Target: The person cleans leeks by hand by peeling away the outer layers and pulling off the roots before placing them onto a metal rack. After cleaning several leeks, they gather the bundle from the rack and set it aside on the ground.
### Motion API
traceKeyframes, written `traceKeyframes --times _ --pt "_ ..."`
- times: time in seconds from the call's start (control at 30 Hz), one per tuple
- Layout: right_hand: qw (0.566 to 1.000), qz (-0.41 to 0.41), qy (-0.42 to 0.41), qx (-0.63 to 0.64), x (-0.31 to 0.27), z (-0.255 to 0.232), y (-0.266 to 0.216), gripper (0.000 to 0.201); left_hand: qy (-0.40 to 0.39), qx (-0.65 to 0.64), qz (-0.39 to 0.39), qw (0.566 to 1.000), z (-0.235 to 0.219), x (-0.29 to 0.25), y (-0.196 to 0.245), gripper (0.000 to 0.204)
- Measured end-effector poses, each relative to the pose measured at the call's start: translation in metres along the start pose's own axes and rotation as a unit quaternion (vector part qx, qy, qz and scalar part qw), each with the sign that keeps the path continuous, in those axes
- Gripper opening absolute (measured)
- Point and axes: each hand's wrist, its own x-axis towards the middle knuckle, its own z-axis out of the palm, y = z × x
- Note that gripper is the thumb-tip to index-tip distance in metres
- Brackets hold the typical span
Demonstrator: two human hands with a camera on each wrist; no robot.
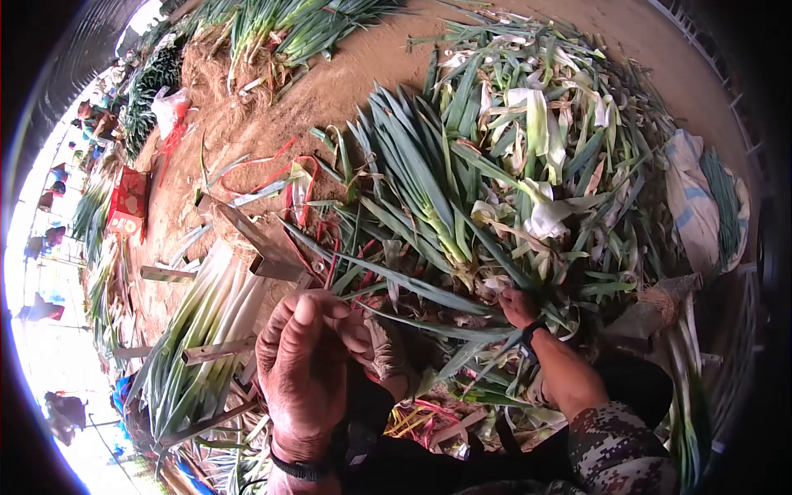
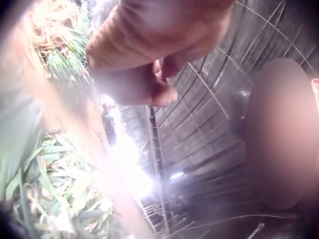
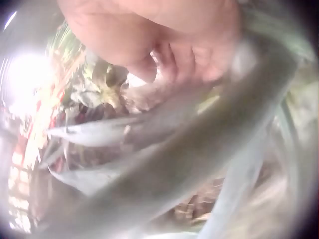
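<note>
My left hand (image 1: 301,375) is raised in front of my body, its fingers curled in toward the thumb, and nothing shows between them. The left wrist view shows the same hand (image 2: 154,45) bent inward. Low at the right, my right hand (image 1: 518,307) grips the whitish root end of a leek (image 1: 495,285) at the edge of a heap. In the right wrist view its fingers curl round a pale piece (image 3: 144,77), and long blurred leaves (image 3: 174,159) cross in front. A bunch of green leeks (image 1: 425,190) lies just beyond that hand.
A large heap of stripped leaves (image 1: 569,140) spreads at the right. Trimmed leeks (image 1: 206,322) lie on a metal frame (image 1: 276,266) at the left. More leeks (image 1: 289,33) lie at the back. A red box (image 1: 128,205) and a white sack (image 1: 691,194) stand at the sides.
</note>
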Motion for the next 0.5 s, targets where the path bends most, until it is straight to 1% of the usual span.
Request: traceKeyframes --times 0.07,0.1,0.13,0.2,0.23,0.27,0.37,0.4,0.5 --pt "0.995 -0.067 0.078 -0.016 -0.008 0.004 -0.007 0.018 0.021 0.006 -0.002 1.000 0.000 -0.001 0.000 0.033" --pt "0.988 -0.101 0.117 -0.021 -0.010 0.009 -0.011 0.017 0.013 0.003 -0.001 1.000 0.000 -0.003 0.000 0.033" --pt "0.990 -0.092 0.106 0.026 -0.011 0.009 -0.027 0.020 0.006 0.002 -0.001 1.000 0.000 -0.004 0.000 0.033" --pt "0.982 -0.123 0.144 -0.019 -0.005 0.019 -0.050 0.027 -0.002 -0.011 0.002 1.000 0.001 -0.006 -0.003 0.034" --pt "0.976 -0.138 0.163 -0.041 -0.003 0.027 -0.049 0.032 0.001 -0.009 -0.002 1.000 0.001 -0.006 -0.004 0.034" --pt "0.964 -0.170 0.195 -0.065 0.004 0.033 -0.051 0.042 0.001 -0.008 -0.003 1.000 0.001 -0.006 -0.004 0.034" --pt "0.979 -0.088 0.114 -0.145 0.009 0.043 -0.063 0.047 0.014 -0.001 -0.004 1.000 0.004 -0.004 -0.003 0.033" --pt "0.987 -0.058 0.097 -0.118 0.014 0.050 -0.059 0.044 0.020 -0.001 -0.005 1.000 0.006 -0.003 -0.004 0.033" --pt "0.984 -0.046 -0.041 -0.165 0.015 0.036 -0.075 0.040 0.036 0.104 -0.023 0.994 0.019 -0.001 -0.004 0.030"
